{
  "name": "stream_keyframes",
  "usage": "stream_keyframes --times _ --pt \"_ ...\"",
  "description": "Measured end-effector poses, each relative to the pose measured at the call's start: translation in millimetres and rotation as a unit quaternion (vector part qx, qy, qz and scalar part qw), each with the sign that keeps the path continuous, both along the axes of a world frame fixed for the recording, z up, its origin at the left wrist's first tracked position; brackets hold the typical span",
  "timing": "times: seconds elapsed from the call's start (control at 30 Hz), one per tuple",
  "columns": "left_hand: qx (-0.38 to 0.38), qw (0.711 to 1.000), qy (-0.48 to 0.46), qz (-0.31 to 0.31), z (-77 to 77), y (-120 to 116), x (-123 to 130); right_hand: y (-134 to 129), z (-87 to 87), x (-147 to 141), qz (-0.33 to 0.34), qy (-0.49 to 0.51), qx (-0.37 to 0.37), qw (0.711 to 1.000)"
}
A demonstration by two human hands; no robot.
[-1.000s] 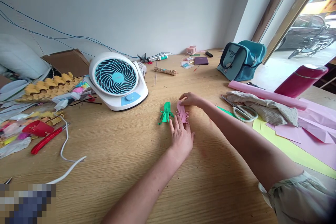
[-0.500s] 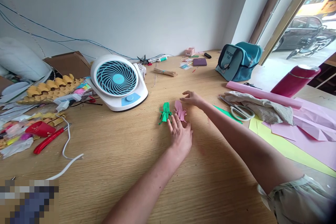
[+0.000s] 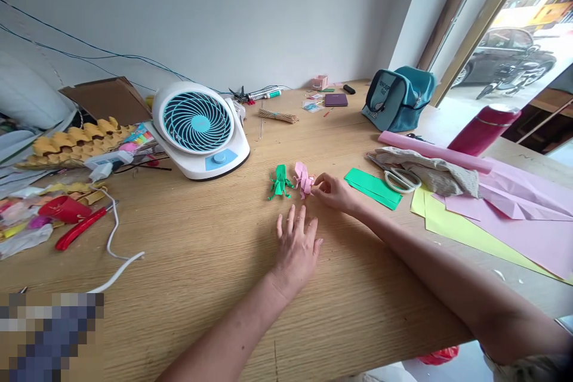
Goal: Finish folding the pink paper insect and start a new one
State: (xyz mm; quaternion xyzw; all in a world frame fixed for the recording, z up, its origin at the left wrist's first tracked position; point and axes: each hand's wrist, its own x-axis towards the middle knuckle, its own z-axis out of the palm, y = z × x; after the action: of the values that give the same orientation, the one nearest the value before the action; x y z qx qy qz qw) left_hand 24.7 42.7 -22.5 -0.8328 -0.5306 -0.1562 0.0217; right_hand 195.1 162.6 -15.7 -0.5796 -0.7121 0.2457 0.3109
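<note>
Two small folded paper figures lie side by side on the wooden table (image 3: 179, 274), a green one (image 3: 280, 181) on the left and a pink one (image 3: 303, 179) on the right. My right hand (image 3: 333, 192) is at the pink figure's lower right side, its thumb and fingertips pinched on the edge of it. Just below the figures, my left hand (image 3: 296, 249) rests on the table with fingers spread, holding nothing.
A white fan (image 3: 201, 131) stands at left, beside egg trays (image 3: 76, 140) and a red-handled cutter (image 3: 80, 230). Rightward lie green paper (image 3: 373, 188), scissors (image 3: 403, 180), a cloth (image 3: 430, 170), pink and yellow sheets, a red bottle (image 3: 483, 129) and a teal bag (image 3: 398, 98).
My left hand has drawn back from the figures toward the table's front. My right hand has come down to the pink figure's lower edge and closed its fingers there. The view has shifted slightly.
</note>
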Motion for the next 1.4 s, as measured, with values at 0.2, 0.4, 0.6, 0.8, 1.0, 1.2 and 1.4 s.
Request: stream_keyframes --times 0.2,0.4,0.6,0.8,1.0,1.2,1.4 --pt "-0.004 0.999 -0.038 -0.007 2.5 7 -7 -9 -7.5 -5 -0.001 -0.007 0.031 0.999" --pt "-0.009 0.999 -0.041 0.001 4.0 8 -6 -12 -13.0 -7 -0.002 -0.004 0.046 0.999" --pt "0.026 0.999 0.004 0.04 22.0 39 -6 -12 -13.4 -6 -0.008 0.011 0.047 0.999" --pt "0.036 0.995 0.038 0.081 32.6 77 1 -11 -16.3 -4 -0.005 0.025 0.057 0.998" --pt "0.035 0.998 0.016 0.045 25.0 89 7 -8 -20.3 -4 -0.008 0.029 0.059 0.998" --pt "0.034 0.998 0.039 -0.038 14.7 110 4 -7 -19.0 -5 -0.011 0.024 0.057 0.998" --pt "-0.004 0.997 0.043 -0.058 10.4 120 1 -3 -19.1 -3 -0.029 0.007 0.056 0.998"
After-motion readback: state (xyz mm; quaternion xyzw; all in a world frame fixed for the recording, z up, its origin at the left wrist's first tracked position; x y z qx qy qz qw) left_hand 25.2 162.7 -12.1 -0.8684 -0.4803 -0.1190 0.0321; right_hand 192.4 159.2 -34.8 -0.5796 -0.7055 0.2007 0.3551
